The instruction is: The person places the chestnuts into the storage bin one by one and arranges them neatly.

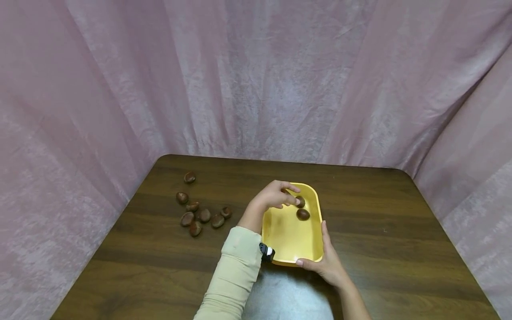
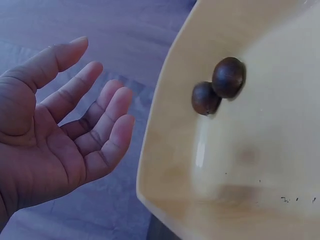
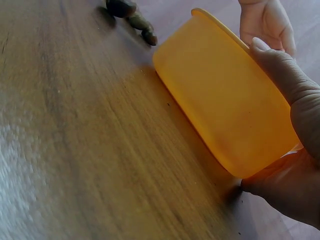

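Observation:
A yellow plastic container stands on the table with two brown chestnuts at its far end. Over its far left part hovers my left hand, fingers loosely bent and spread. The left wrist view shows that palm holding nothing, beside the container wall, while the two chestnuts lie against each other inside. My right hand holds the container at its near right corner, thumb at the near rim and fingers along the right side. In the right wrist view, the thumb lies at the rim of the container.
Several loose chestnuts lie in a group on the wooden table, left of the container. One chestnut sits farther back. Pink curtains hang behind the table and along both sides.

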`<state>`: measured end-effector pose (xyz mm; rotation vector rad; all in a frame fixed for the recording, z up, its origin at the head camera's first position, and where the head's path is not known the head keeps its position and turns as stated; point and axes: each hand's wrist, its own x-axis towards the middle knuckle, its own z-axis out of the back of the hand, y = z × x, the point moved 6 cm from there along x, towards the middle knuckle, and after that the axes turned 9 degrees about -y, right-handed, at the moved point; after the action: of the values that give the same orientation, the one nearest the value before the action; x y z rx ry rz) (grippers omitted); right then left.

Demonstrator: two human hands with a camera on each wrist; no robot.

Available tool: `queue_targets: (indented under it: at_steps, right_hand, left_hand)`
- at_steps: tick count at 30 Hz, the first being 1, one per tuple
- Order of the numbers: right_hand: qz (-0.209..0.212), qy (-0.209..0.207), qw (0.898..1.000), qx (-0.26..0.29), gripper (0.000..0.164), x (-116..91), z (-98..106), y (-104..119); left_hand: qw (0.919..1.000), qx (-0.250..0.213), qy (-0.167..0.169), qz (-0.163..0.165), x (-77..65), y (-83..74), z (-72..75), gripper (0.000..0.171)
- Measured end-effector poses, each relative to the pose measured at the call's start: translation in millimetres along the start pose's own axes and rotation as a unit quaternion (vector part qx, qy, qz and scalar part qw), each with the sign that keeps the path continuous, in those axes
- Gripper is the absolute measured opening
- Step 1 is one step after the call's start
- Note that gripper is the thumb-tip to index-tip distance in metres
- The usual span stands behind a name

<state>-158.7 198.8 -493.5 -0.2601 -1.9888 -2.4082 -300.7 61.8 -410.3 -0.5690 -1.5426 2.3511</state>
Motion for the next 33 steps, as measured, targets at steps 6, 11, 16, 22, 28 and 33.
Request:
queue_targets:
  at_steps: [6,11,16,22,28,33]
  right_hand:
    - [0.0,0.005,1.0,0.006,0.126,3,-4,-2]
    - [0.005,0.008,1.0,0.02,0.125,4,-6,-2]
    - [0.01,0.0,1.0,0.01,0.126,4,-5,0]
    - [0.008,-0.005,1.0,0.009,0.126,6,-5,-3]
    - [0.012,-0.003,1.0,0.008,0.125,7,-6,-7]
    - [0.021,-0.003,1.0,0.012,0.125,8,-7,-7]
  left_hand:
    - [0.9989,0.012,-0.012,-0.043,-16.9,-2.7,9.4,0.031]
    - [0.9984,0.008,-0.019,-0.052,-30.0,3.1,13.4,0.033]
    - [0.9988,0.001,-0.022,-0.044,-38.6,13.6,14.5,0.034]
    - [0.9979,0.006,-0.039,-0.052,-42.9,22.9,22.1,0.034]
    - [0.9966,-0.004,-0.053,-0.063,-53.7,33.2,33.4,0.035]
    - [0.9956,-0.027,-0.065,-0.062,-67.1,44.8,43.8,0.034]
